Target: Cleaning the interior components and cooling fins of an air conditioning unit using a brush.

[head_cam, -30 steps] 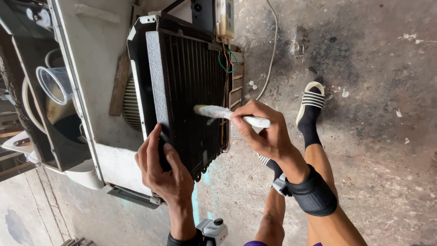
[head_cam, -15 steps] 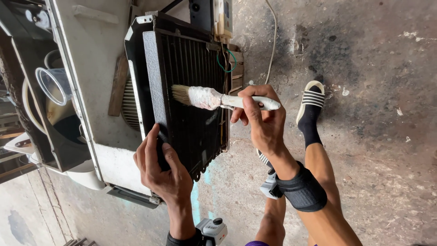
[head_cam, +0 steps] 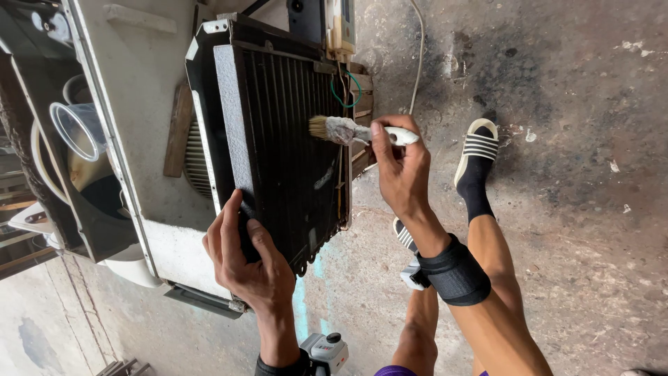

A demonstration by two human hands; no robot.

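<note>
A black finned coil block (head_cam: 285, 139) stands upright on the concrete floor against a grey metal casing (head_cam: 139, 83). My left hand (head_cam: 247, 261) grips the block's lower near edge. My right hand (head_cam: 400, 167) holds a paintbrush (head_cam: 348, 130) with a white handle and pale bristles. The bristles touch the block's right half, near its side edge. A black wrist wrap (head_cam: 452, 271) sits on my right forearm.
A clear plastic cup (head_cam: 76, 129) rests in the open casing at the left. Green wires (head_cam: 348, 90) and a white cable (head_cam: 417, 56) run by the block's top. My feet in striped sandals (head_cam: 480, 150) stand on the floor at right. A small power tool (head_cam: 327, 351) lies near the bottom edge.
My right hand has moved the brush across the coil face, from the left part toward the right edge. My left hand keeps its hold on the block's edge.
</note>
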